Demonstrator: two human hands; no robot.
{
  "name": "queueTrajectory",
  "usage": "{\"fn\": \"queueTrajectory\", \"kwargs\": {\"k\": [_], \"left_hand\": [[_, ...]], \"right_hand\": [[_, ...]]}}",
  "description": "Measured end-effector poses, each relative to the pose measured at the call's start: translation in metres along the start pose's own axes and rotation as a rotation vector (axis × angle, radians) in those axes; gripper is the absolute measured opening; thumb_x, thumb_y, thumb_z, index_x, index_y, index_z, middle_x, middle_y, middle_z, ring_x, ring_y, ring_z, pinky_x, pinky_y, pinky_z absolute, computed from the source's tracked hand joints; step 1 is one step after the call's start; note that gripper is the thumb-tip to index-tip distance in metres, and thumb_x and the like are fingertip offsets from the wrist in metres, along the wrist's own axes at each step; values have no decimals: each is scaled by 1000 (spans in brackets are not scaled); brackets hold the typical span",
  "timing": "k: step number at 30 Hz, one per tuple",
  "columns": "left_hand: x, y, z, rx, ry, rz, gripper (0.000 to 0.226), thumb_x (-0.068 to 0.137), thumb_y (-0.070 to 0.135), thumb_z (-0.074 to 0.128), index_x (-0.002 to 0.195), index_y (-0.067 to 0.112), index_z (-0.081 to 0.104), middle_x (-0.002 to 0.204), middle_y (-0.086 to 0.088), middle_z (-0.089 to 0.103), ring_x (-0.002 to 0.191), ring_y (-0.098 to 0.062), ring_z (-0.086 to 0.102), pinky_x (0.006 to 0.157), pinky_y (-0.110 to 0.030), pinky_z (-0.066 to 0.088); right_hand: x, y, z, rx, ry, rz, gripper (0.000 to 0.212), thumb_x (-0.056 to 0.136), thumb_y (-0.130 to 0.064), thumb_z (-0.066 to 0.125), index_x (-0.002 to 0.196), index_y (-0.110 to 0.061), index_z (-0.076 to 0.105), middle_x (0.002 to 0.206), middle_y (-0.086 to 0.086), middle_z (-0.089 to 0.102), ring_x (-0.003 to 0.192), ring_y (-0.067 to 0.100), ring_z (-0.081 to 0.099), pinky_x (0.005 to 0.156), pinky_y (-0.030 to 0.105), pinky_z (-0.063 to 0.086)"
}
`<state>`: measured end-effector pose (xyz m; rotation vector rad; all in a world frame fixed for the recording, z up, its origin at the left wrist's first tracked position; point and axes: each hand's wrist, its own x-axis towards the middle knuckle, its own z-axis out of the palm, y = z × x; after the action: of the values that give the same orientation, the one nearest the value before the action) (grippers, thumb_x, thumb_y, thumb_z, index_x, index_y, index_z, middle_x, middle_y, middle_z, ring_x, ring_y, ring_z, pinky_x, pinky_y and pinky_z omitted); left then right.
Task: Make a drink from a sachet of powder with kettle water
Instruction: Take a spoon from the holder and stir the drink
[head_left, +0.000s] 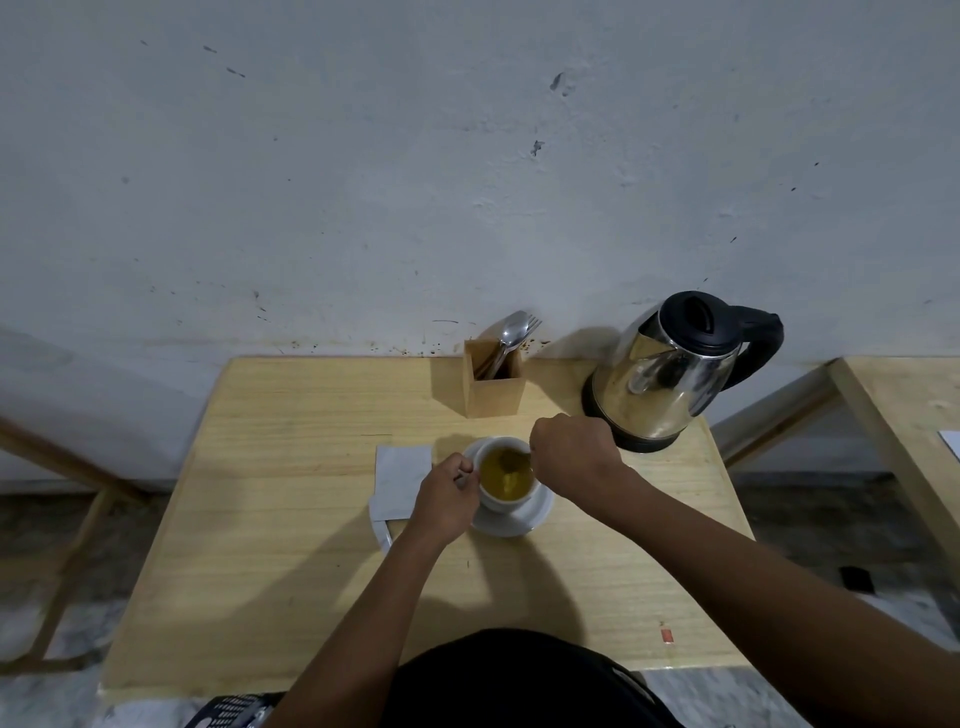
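White cup (500, 500) of yellow-green drink on saucer (524, 519), centre of wooden surface (291, 467). Left hand (448, 496) closed on cup handle. Right hand (571, 451) fisted over the rim, apparently gripping a spoon (511, 470) dipped in. Steel kettle (670, 371) upper right; cutlery holder (493, 382) beside it; white sachet (400, 480) left of cup.

The wooden table (291, 467) bears a saucer (537, 512); kettle (670, 374); cutlery box (493, 384); sachets (400, 480).
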<state>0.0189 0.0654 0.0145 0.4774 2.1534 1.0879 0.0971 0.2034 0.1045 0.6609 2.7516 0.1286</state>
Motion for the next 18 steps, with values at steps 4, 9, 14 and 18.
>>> {"fn": "queueTrajectory", "kwargs": {"k": [4,9,14,18], "left_hand": [[0,0,1,25,8,-3,16,97,20,45,94,13,58,90,-6,62,82,-20,56,64,-27,41],[1,1,1,27,12,11,15,96,19,45,94,12,59,86,-3,61,80,-18,55,62,-25,40],[4,-4,1,30,9,34,17,95,21,49,92,8,59,75,-2,55,72,-18,51,62,-29,38],[4,-5,1,28,9,37,18,95,21,49,91,6,59,68,2,52,65,-15,47,55,-27,34]], "right_hand": [[-3,2,-3,31,-44,3,18,93,-28,53,98,-12,59,82,2,61,68,19,55,49,26,30],[-6,1,11,214,-22,-10,25,90,-38,53,95,-20,70,81,-3,66,68,18,59,52,24,35],[-23,17,27,291,202,17,28,96,-44,47,107,-36,72,95,-6,75,82,17,66,56,26,35],[-44,31,44,376,335,15,25,96,-44,51,106,-35,71,89,-4,75,82,18,68,56,27,34]]}}
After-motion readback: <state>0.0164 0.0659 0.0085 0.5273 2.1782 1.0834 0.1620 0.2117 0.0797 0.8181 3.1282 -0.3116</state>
